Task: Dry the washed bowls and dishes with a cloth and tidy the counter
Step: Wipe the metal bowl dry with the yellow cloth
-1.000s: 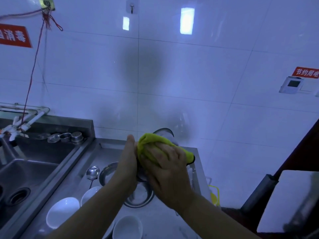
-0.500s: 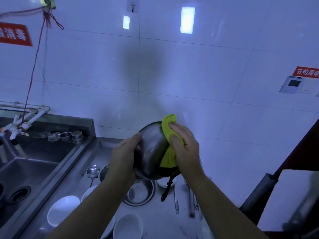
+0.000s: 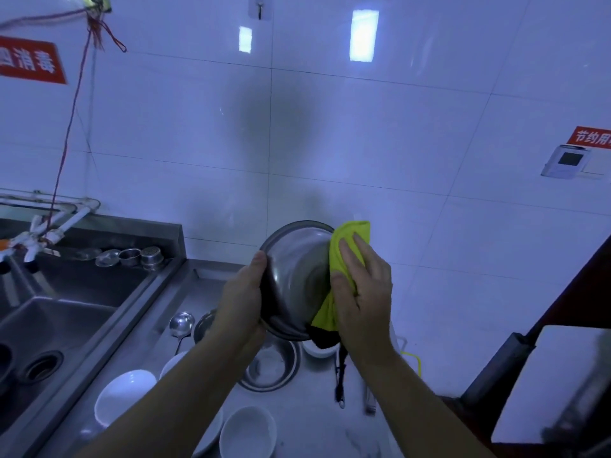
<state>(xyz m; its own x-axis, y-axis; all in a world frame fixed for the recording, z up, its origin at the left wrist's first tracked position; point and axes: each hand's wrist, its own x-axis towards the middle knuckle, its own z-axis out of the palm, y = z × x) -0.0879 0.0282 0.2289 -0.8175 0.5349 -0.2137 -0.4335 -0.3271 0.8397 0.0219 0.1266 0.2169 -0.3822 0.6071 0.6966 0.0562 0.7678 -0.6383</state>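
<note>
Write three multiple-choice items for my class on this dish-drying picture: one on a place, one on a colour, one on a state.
1. Where is the sunken steel sink?
A. left of the counter
B. right of the counter
C. on the wall

2. What colour is the folded drying cloth?
A. red
B. yellow-green
C. white

3. How is the round stainless-steel bowl placed?
A. flat on the counter
B. inside the sink
C. lifted between both hands

Key: 1 A, the basin lies at the left edge. 2 B, the cloth under the right hand is yellow-green. 3 C, the left hand grips its rim above the steel counter.
</note>
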